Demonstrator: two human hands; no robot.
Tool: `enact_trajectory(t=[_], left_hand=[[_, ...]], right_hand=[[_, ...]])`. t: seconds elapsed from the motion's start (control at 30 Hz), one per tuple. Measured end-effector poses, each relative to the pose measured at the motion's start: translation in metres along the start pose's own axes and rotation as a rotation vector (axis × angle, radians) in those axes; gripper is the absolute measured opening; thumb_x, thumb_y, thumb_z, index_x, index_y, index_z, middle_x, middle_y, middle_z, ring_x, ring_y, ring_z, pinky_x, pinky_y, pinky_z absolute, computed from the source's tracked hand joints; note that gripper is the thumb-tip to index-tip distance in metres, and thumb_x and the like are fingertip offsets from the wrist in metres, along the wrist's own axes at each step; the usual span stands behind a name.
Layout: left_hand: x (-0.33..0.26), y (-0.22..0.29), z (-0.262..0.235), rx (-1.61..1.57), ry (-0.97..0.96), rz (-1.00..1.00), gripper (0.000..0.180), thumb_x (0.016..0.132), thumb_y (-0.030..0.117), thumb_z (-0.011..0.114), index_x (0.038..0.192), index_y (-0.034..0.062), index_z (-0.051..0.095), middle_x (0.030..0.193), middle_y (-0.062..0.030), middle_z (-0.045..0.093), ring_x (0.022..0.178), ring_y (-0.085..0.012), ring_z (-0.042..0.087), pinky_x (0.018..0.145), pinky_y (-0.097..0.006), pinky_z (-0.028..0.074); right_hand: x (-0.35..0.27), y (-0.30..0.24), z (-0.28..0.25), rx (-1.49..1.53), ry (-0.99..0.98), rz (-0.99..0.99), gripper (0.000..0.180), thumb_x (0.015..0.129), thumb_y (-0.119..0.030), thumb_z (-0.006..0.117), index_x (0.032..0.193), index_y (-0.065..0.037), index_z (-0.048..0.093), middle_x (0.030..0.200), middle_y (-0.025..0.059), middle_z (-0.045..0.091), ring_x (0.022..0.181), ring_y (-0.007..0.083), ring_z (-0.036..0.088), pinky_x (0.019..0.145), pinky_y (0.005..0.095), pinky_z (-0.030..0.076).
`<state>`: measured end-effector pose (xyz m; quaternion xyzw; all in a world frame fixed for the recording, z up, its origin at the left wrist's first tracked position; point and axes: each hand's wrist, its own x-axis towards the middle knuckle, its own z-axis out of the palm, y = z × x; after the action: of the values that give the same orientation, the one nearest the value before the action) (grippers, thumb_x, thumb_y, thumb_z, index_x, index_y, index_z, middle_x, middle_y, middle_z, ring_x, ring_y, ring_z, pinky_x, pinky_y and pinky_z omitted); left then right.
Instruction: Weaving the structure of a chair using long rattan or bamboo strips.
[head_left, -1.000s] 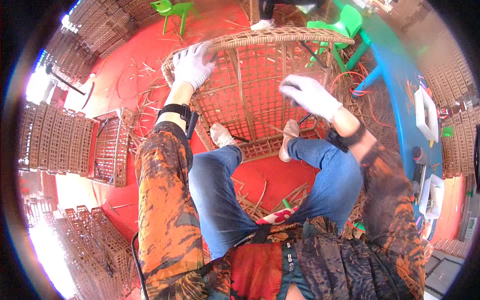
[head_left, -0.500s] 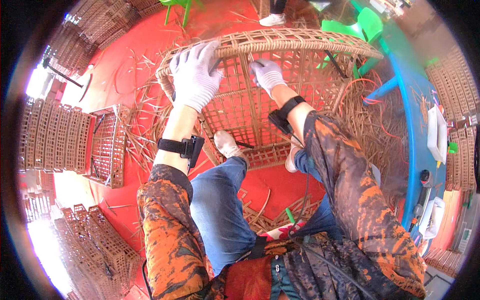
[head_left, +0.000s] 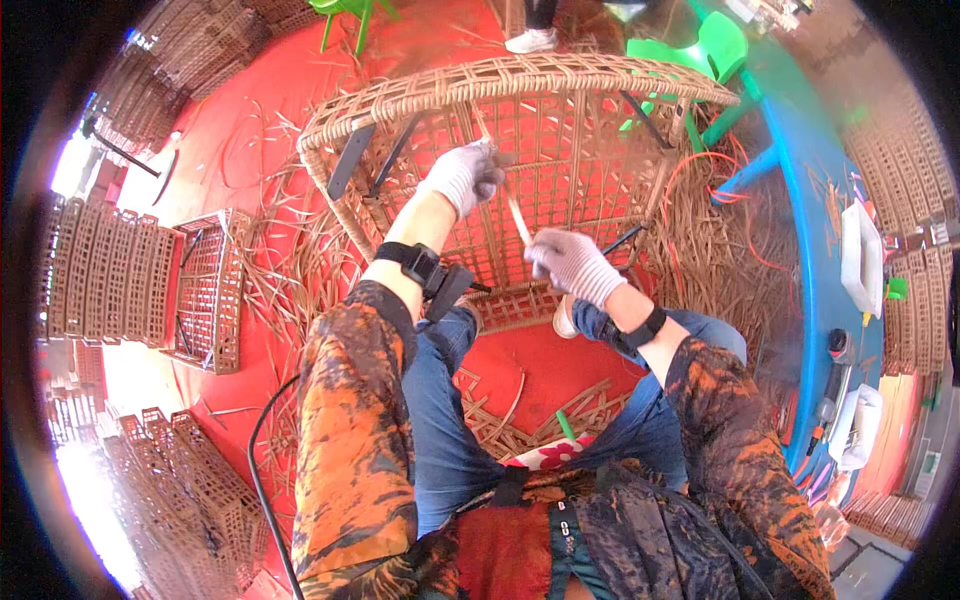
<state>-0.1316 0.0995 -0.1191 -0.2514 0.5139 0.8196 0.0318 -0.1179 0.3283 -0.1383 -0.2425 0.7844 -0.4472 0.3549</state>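
Note:
A large brown wicker basket-like piece (head_left: 540, 80) with an open lattice and a thick wrapped rim stands between my legs, with dark flat bars fixed inside it. A pale flat weaving strip (head_left: 517, 215) stretches from near the rim towards me. My left hand (head_left: 464, 178), in a white knit glove with a greyed palm, is closed on this strip inside the piece. Lower and to the right, my gloved right hand (head_left: 575, 264) pinches the strip's nearer end. Neither hand rests on the rim.
Loose strips (head_left: 290, 240) litter the red floor on both sides. A smaller lattice basket (head_left: 212, 290) and stacked lattice pieces (head_left: 110, 270) stand at left. At right is a blue table (head_left: 812, 250) with white trays (head_left: 862, 262); a green chair (head_left: 705, 50) is behind. Another person's shoe (head_left: 531, 41) shows at the top.
My left hand has left the rim and moved down and right to the strip. The right hand has drawn towards me, pulling the strip out straight. The wicker piece has shifted slightly left.

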Motion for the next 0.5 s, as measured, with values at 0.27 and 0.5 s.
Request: enact_trajectory(t=[0.27, 0.5], left_hand=[[-0.042, -0.037, 0.048, 0.395, 0.047, 0.063, 0.023, 0.092, 0.02, 0.047, 0.1, 0.0045, 0.062, 0.077, -0.0048, 0.066, 0.05, -0.007, 0.054, 0.043, -0.022, 0.04], [-0.06, -0.032, 0.062, 0.395, -0.015, 0.064, 0.026, 0.093, 0.023, 0.048, 0.098, 0.0021, 0.063, 0.075, -0.004, 0.066, 0.051, -0.009, 0.055, 0.045, -0.023, 0.042]], right_hand=[[0.056, -0.049, -0.072, -0.651, 0.46, -0.684, 0.02, 0.089, -0.018, 0.046, 0.102, -0.01, 0.06, 0.103, 0.0127, 0.061, 0.095, 0.0305, 0.058, 0.083, 0.0412, 0.047], [0.144, -0.068, -0.067, -1.255, 0.445, -1.216, 0.035, 0.082, -0.012, 0.048, 0.116, -0.015, 0.057, 0.129, 0.0046, 0.052, 0.12, 0.0228, 0.047, 0.102, 0.038, 0.037]])
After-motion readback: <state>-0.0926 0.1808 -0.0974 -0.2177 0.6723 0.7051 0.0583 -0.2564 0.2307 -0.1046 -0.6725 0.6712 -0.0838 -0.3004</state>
